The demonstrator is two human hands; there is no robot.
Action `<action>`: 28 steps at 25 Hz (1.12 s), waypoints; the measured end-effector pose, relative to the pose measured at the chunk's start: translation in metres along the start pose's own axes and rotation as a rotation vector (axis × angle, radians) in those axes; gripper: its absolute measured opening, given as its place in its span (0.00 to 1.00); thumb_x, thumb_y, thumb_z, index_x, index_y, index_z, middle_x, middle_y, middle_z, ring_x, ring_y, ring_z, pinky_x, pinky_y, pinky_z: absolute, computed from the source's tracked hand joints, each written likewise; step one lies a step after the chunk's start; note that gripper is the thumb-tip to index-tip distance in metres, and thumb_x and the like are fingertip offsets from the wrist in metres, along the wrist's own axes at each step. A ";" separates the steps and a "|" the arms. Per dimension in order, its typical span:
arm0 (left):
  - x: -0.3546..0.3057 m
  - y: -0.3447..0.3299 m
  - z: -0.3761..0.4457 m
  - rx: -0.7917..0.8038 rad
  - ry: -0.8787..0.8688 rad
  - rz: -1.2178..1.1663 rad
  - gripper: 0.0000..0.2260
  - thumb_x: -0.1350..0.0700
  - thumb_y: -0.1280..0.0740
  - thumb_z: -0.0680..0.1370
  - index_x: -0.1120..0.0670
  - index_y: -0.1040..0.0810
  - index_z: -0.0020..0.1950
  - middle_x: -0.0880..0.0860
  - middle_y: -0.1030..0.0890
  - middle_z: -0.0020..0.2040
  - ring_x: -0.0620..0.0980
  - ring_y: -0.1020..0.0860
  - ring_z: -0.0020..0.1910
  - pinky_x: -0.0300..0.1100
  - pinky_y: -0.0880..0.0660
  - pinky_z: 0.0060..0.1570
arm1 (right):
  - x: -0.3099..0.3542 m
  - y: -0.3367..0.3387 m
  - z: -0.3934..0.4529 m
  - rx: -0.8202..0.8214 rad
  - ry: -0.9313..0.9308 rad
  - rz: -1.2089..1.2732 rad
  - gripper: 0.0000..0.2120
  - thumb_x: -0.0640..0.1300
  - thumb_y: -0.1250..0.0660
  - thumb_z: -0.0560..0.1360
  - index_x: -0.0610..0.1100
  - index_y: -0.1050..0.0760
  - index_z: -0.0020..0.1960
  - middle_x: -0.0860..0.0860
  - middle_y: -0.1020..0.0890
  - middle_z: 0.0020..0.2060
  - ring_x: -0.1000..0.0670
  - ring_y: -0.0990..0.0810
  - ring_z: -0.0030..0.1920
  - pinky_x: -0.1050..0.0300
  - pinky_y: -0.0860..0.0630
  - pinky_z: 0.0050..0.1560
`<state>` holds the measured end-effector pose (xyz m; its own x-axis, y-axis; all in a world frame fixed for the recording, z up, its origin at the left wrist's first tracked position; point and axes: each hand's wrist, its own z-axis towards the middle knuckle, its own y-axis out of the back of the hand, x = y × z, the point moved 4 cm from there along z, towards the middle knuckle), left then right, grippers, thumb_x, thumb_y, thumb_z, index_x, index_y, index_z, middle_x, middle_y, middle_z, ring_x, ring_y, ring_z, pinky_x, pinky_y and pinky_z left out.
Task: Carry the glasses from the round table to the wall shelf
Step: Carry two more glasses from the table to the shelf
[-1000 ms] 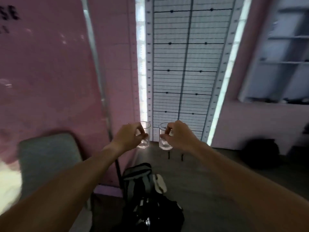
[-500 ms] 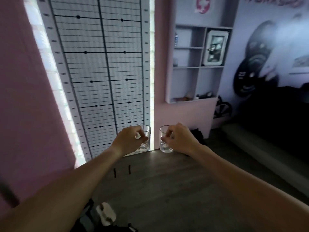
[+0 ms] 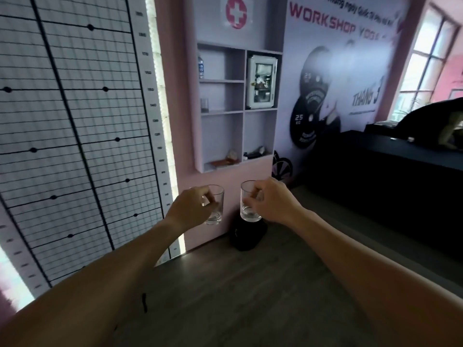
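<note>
I hold two clear tumblers out in front of me, above the floor. My left hand (image 3: 191, 209) grips the left glass (image 3: 216, 211) by its rim, and my right hand (image 3: 271, 204) grips the right glass (image 3: 248, 209) the same way. Both glasses hang upright and look empty. The grey wall shelf (image 3: 223, 111) is straight ahead on the pink wall, higher than my hands. Another glass (image 3: 204, 104) stands on its middle left shelf, and a bottle (image 3: 200, 65) stands on the shelf above that. The round table is out of view.
A white cabinet (image 3: 261, 82) fills the shelf's upper right compartment; small items lie on the bottom shelves. A black bag (image 3: 246, 234) sits on the floor below the shelf. A lit grid chart (image 3: 75, 136) covers the wall at left. A dark counter (image 3: 390, 176) runs along the right.
My view has swung right: the chair and backpack have gone, and the wall shelf has come to the centre and grown closer. Both hands keep their glasses.
</note>
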<state>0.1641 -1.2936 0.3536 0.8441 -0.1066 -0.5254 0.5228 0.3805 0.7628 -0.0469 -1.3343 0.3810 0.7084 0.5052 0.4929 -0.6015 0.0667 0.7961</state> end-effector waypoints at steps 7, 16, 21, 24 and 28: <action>-0.002 -0.046 0.110 0.025 -0.038 -0.016 0.06 0.47 0.28 0.72 0.47 0.22 0.40 0.51 0.16 0.47 0.52 0.20 0.48 0.48 0.23 0.51 | -0.058 0.008 0.075 -0.036 -0.042 -0.029 0.09 0.53 0.27 0.72 0.50 0.24 0.40 0.46 0.19 0.47 0.46 0.20 0.48 0.51 0.23 0.52; -0.040 -0.136 0.261 0.014 -0.086 -0.051 0.08 0.50 0.27 0.72 0.49 0.24 0.37 0.52 0.16 0.44 0.55 0.19 0.46 0.44 0.28 0.43 | -0.172 0.043 0.208 -0.029 -0.017 -0.080 0.10 0.54 0.27 0.71 0.50 0.24 0.40 0.52 0.22 0.42 0.49 0.21 0.45 0.54 0.25 0.46; -0.070 -0.164 0.355 -0.048 -0.115 -0.072 0.08 0.49 0.28 0.73 0.45 0.25 0.36 0.47 0.21 0.36 0.49 0.23 0.39 0.41 0.33 0.36 | -0.225 0.073 0.286 -0.067 0.018 -0.102 0.10 0.55 0.26 0.71 0.53 0.25 0.38 0.51 0.21 0.43 0.49 0.21 0.44 0.51 0.22 0.48; -0.074 -0.180 0.404 -0.045 -0.127 -0.086 0.06 0.47 0.28 0.73 0.47 0.22 0.40 0.46 0.19 0.38 0.47 0.22 0.39 0.41 0.31 0.37 | -0.249 0.077 0.331 -0.084 0.040 -0.102 0.09 0.55 0.27 0.72 0.53 0.25 0.39 0.53 0.24 0.43 0.49 0.21 0.43 0.52 0.22 0.46; -0.059 -0.199 0.469 -0.074 -0.137 -0.090 0.07 0.47 0.28 0.74 0.46 0.23 0.39 0.43 0.21 0.35 0.46 0.23 0.37 0.42 0.31 0.37 | -0.276 0.062 0.402 -0.078 0.065 -0.092 0.09 0.55 0.28 0.73 0.53 0.25 0.40 0.56 0.27 0.39 0.50 0.22 0.42 0.53 0.23 0.44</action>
<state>0.0660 -1.7940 0.4099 0.8052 -0.2659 -0.5301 0.5913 0.4296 0.6825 -0.1316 -1.8153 0.4349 0.7377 0.5485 0.3936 -0.5642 0.1808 0.8056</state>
